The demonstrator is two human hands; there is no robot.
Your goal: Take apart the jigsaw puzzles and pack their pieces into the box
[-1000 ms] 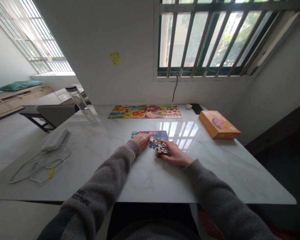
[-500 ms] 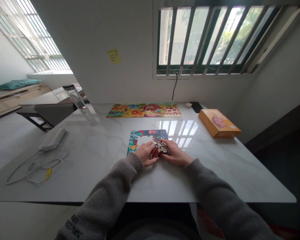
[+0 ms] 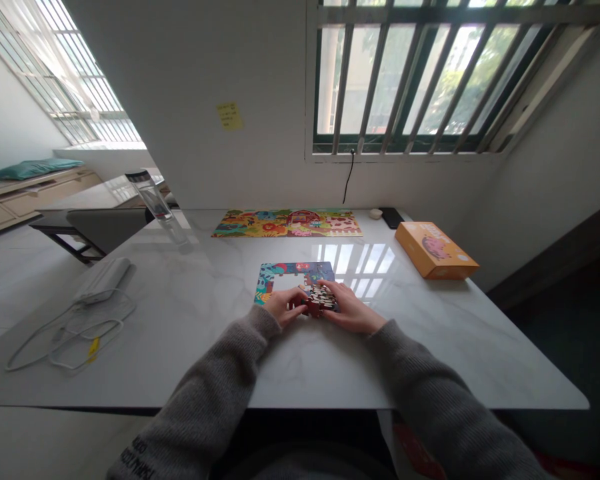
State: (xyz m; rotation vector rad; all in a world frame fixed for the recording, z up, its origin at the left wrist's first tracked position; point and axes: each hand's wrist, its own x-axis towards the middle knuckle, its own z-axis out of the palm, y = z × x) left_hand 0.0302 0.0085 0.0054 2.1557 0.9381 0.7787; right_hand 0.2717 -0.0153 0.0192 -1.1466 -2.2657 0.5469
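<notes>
Centrally, a white marble table is occupied by a colourful farm jigsaw puzzle near the wall and an orange cardboard box at right. Nearer, a blue-edged puzzle frame is laid flat, its middle unfilled. A small stack of dark red and white puzzle pieces is held at its lower right edge between the partly closed left hand and right hand.

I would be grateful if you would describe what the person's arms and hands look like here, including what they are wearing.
Both arms are covered by long sleeves of grey ribbed knit: the left sleeve and the right sleeve. The left sleeve bears dark printed lettering near the lower frame edge. The left hand and right hand are bare, without gloves.
</notes>
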